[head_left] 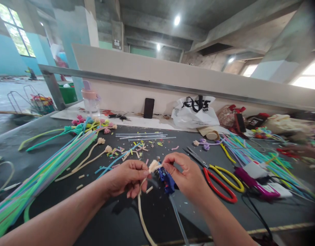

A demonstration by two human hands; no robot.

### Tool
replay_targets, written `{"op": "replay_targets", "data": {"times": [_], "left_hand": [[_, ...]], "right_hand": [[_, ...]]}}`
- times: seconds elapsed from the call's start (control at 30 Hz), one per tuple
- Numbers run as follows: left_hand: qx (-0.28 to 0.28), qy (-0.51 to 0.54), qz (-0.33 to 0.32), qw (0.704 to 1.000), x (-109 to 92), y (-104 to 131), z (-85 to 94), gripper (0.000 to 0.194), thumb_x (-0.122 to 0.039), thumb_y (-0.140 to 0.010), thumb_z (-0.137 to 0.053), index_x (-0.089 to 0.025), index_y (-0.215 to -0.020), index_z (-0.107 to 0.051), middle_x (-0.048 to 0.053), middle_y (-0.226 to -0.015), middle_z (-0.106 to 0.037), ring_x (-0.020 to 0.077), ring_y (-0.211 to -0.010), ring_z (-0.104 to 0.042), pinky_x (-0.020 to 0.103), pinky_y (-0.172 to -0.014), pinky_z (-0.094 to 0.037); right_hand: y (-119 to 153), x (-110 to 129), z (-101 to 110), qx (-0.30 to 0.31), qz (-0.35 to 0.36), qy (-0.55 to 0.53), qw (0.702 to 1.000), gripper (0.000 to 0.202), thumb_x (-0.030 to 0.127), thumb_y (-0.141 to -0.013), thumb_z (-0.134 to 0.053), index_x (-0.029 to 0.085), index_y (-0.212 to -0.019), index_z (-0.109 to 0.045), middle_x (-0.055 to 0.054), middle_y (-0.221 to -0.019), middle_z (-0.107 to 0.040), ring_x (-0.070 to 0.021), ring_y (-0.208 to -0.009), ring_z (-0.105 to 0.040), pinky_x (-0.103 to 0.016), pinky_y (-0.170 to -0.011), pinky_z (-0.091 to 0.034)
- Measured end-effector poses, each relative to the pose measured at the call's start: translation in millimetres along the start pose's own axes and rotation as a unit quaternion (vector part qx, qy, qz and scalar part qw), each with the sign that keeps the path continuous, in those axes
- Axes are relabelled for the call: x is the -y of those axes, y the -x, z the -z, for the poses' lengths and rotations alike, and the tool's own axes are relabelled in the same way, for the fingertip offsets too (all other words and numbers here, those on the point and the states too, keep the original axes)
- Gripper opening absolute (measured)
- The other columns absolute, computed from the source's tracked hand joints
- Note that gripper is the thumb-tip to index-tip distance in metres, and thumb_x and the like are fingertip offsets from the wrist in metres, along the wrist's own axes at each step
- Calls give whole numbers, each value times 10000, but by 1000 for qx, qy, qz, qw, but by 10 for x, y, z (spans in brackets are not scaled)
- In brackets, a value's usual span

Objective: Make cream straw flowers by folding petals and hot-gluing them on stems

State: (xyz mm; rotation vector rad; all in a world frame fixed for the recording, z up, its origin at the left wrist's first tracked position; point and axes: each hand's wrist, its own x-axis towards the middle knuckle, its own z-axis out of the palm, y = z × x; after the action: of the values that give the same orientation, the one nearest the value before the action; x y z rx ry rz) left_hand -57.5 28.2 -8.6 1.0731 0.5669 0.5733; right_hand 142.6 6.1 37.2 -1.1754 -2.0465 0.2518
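My left hand [130, 177] pinches a cream pipe-cleaner flower [153, 165] just below its head, and the long cream stem [141, 215] hangs down toward the table's front edge. Between the thumb and finger of my right hand [181, 171] is a short cream pipe-cleaner piece [160, 166], its other end against the flower head. Below and partly behind my right hand lies a blue glue gun [168, 181], with a clear glue stick [178, 218] running out of its back. Large scissors [211, 171] with one red and one yellow handle lie right of that hand.
Bundled coloured pipe cleaners [70, 159] with finished flowers lie left, and more pipe cleaners [249, 153] right. Cut scraps [132, 150] and clear glue sticks [144, 135] are ahead. A phone [148, 108], bottle [91, 100] and white bag [195, 112] stand at the back. Another person's hand [304, 152] shows far right.
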Motion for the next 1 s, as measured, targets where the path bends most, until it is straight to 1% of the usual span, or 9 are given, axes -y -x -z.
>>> {"op": "replay_targets", "data": {"times": [0.07,0.13,0.3,0.57,0.73,0.87,1.0], "left_hand": [[2,-11,1,1000,2,-2,-7,186,-323,-789,-569,-141,-752,-547,27,-590,-643,67,-323,-508,116,-262,-314],[4,-17,1,1000,3,-5,-14,184,-320,-790,-565,-141,-753,-546,25,-595,-641,66,-327,-509,116,-266,-318],[3,-36,0,999,27,-14,-13,181,-316,-781,-569,-139,-753,-546,13,-572,-628,62,-320,-499,121,-280,-340],[-11,-78,11,997,55,-25,-6,204,-344,-757,-578,-142,-759,-556,4,-566,-627,70,-326,-513,128,-283,-344],[-21,-102,10,994,64,-39,-23,219,-349,-746,-584,-133,-782,-578,-5,-544,-614,69,-319,-505,137,-288,-348],[-31,-124,10,992,69,-43,-42,214,-343,-748,-573,-129,-753,-571,-7,-531,-602,67,-315,-498,134,-282,-340],[-41,-154,12,987,38,-38,-81,223,-351,-742,-563,-135,-682,-554,-16,-505,-584,63,-310,-488,132,-282,-339]], "right_hand": [[-10,6,-8,4,35,22,999,103,162,-803,-553,193,-706,-557,11,-728,-595,-144,-731,-547,-301,-751,-338],[-13,14,-22,11,49,41,998,113,145,-791,-577,194,-692,-552,20,-730,-595,-138,-736,-545,-311,-770,-312],[4,34,-34,20,55,66,996,114,128,-779,-590,198,-697,-555,24,-743,-606,-137,-752,-547,-326,-804,-277],[10,59,-38,40,61,90,993,138,122,-791,-561,196,-678,-533,26,-729,-611,-138,-752,-546,-323,-799,-269],[18,50,-49,43,62,102,992,127,109,-770,-576,201,-688,-542,28,-738,-610,-139,-767,-543,-321,-807,-264],[23,40,-47,60,67,114,989,108,112,-778,-557,203,-722,-547,22,-763,-607,-145,-773,-538,-334,-827,-263],[25,38,-47,81,72,119,987,89,124,-797,-531,199,-751,-549,2,-815,-616,-155,-806,-547,-352,-844,-274]]}}
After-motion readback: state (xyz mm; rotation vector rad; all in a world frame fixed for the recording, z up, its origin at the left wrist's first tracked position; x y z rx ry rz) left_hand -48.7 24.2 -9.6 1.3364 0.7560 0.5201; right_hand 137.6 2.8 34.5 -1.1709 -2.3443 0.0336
